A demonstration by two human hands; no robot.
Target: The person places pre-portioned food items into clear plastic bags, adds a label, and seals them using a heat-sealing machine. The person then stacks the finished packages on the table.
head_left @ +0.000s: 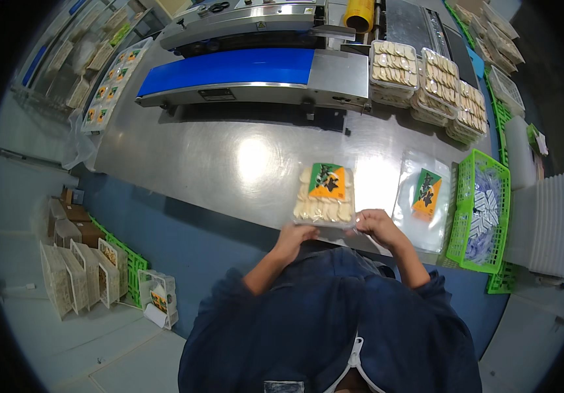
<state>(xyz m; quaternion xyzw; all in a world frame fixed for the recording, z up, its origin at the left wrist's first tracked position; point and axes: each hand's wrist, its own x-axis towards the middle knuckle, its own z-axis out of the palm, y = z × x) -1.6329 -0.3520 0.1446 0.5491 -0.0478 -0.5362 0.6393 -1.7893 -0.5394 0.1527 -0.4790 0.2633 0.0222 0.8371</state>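
A clear plastic tray of pale sliced food (324, 212), inside clear film with a green and orange label, lies at the near edge of the steel table. My left hand (293, 241) holds its near left corner, fingers curled at the edge. At the near right corner my right hand (376, 227) grips the film or tray rim. Right of it lie flat clear plastic bags (402, 223) with a similar label (426, 195) showing on top. Farther right stands a green plastic basket (465, 218) with small printed packets and purplish film pieces.
A blue conveyor belt (233, 71) with a steel frame crosses the table's back. Stacked trays of sliced food (394, 64) stand at its right end. A yellow film roll (359, 14) is behind. A long white tray of labelled packs (115, 86) lies at the left. White stacked lids or trays (549, 226) stand far right.
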